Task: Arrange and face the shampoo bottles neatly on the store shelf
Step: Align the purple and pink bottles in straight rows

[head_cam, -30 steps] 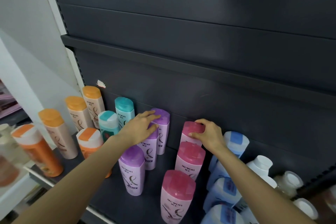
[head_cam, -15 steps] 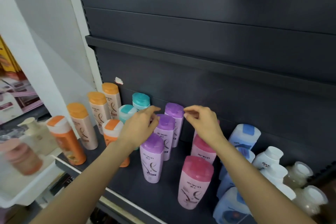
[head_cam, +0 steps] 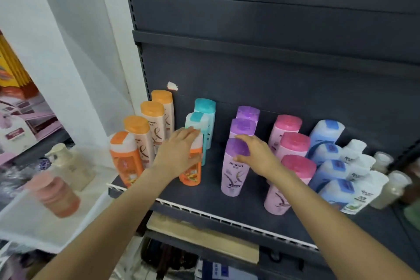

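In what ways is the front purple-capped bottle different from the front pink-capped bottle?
The front purple-capped bottle has a purple cap and the right hand on it; the front pink-capped bottle has a pink cap and sits nearer the shelf edge, partly behind the forearm. Both stand upright, each heading its own row.

**Gaps and blockers on the shelf**

You have an open lane of bare shelf (head_cam: 211, 179) between the orange bottle (head_cam: 192, 166) and the front purple bottle (head_cam: 234, 166), running back to the teal pair (head_cam: 202, 118). Purple and pink rows (head_cam: 293, 141) leave a narrower slot. Blue bottles (head_cam: 327, 154) and white ones (head_cam: 361, 179) stand packed, touching. The shelf lip above (head_cam: 250, 45) limits overhead room.
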Tool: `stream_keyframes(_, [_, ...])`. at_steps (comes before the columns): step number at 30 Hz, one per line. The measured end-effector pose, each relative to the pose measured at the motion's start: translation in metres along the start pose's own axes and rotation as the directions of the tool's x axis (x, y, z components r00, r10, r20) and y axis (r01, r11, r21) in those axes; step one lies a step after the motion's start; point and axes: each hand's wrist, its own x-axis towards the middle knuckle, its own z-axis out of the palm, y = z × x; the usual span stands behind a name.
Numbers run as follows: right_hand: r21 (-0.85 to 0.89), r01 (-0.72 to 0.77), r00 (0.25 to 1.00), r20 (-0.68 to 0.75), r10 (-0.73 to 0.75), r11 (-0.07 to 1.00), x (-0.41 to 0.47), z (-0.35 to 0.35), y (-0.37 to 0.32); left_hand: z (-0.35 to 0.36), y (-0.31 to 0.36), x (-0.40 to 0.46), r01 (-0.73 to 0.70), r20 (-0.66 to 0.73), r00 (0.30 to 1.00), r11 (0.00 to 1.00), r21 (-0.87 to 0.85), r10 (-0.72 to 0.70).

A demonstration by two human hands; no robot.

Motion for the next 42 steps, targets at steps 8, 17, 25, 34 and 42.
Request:
stream_keyframes(8, [0.003, -0.159, 0.981, -0.112, 0.158, 0.987, -0.003, 0.013, -0.008, -0.001, -0.006, 0.001, -0.029, 0.006, 1.000, 0.999, 0.038, 0.028])
stream_keyframes(17, [0.433, -0.082, 0.875, -0.401, 0.273, 0.898, -0.031, -0.010, -0.014, -0.003, 0.007, -0.011, -0.118, -0.096, 0.990, 0.978, -0.174, 0.102])
stream_keyframes(25, [0.893, -0.042, 0.826, -0.222, 0.518, 0.449, -0.055, -0.025, -0.011, 0.008, 0.018, -0.027, -0.035, 0.194, 0.970, 0.867, -0.497, 0.150])
stream_keyframes(34, [0.942, -0.091, 0.830, -0.109, 0.548, 0.324, -0.065, -0.022, -0.020, -0.011, 0.020, -0.050, -0.109, 0.087, 0.988, 0.977, -0.181, 0.126])
stream_keyframes(42, [0.973, 0.105, 0.994, -0.109, 0.011, 0.206, -0.069, -0.023, -0.016, -0.024, 0.013, -0.059, -0.009, 0.106, 0.985, 0.659, -0.752, 0.136])
